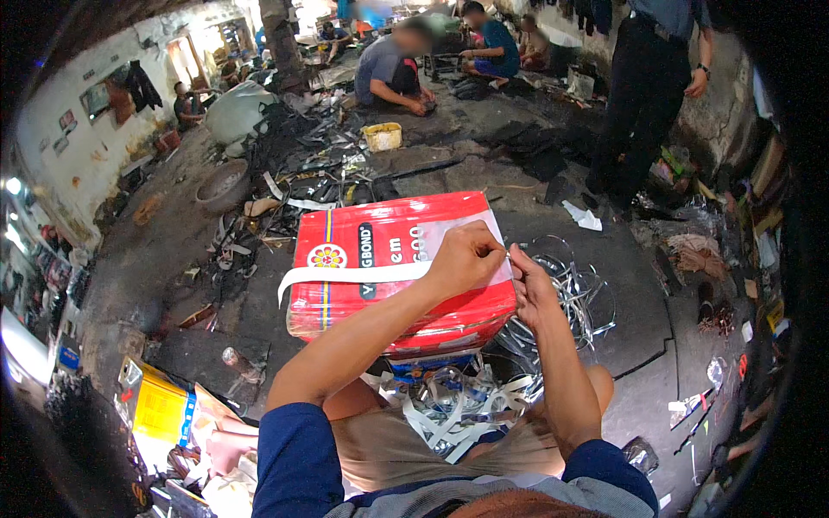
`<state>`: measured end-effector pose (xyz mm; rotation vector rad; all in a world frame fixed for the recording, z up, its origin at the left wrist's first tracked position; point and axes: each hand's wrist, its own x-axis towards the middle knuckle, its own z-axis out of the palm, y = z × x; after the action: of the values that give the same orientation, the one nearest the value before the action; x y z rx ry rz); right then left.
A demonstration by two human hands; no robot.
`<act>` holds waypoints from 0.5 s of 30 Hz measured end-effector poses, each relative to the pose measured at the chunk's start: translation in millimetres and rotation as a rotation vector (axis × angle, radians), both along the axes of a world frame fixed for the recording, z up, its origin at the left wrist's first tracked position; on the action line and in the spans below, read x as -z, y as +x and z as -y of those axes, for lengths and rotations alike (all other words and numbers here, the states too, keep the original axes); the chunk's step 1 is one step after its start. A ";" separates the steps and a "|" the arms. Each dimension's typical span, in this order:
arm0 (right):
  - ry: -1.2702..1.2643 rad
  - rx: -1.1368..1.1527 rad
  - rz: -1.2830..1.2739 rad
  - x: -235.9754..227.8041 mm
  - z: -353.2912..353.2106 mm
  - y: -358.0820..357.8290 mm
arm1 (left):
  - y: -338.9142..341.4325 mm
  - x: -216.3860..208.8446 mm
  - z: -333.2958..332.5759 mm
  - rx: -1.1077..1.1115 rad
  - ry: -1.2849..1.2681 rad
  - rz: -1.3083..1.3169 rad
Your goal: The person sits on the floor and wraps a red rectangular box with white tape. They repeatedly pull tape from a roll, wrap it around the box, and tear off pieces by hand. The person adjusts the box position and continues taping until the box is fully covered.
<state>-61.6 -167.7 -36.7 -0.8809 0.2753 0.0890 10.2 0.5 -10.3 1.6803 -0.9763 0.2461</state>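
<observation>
A long white strip (371, 274) lies across the top of a red box-shaped container (345, 302), its left end bending down over the near-left edge. My left hand (466, 259) is closed on this strip near the container's right side, fingers pinched together. Just to the right, my right hand (533, 285) is closed at the container's right edge, its fingertips almost meeting the left hand's. A sliver of white shows between the fingertips, and the rest of what the right hand pinches is hidden. The container stands in front of my knees.
White strips (458, 410) are heaped between my legs, and shiny narrow strips (579, 302) lie tangled right of the container. A yellow can (160, 406) stands at left. Beyond are a yellow tub (382, 136), dark scraps, a round basin (223, 184), several seated people and one standing person (643, 95).
</observation>
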 end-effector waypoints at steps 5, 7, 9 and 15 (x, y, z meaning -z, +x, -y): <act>-0.702 0.115 0.092 -38.2 5.3 20.1 | 2.2 -0.6 4.3 -0.004 -0.007 0.052; -1.292 0.314 0.247 -44.2 8.8 37.5 | 3.5 -1.7 7.5 -0.042 -0.004 0.073; -1.622 0.391 0.269 -46.7 -7.3 51.2 | 7.3 3.9 4.4 -0.034 -0.006 0.038; -1.315 0.380 0.228 1.9 11.4 63.6 | 2.3 0.2 4.8 -0.001 0.023 -0.050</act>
<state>2.0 -179.2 -38.5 -2.0998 0.2680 -0.6146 12.5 -4.3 -10.5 1.7001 -0.9445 0.1927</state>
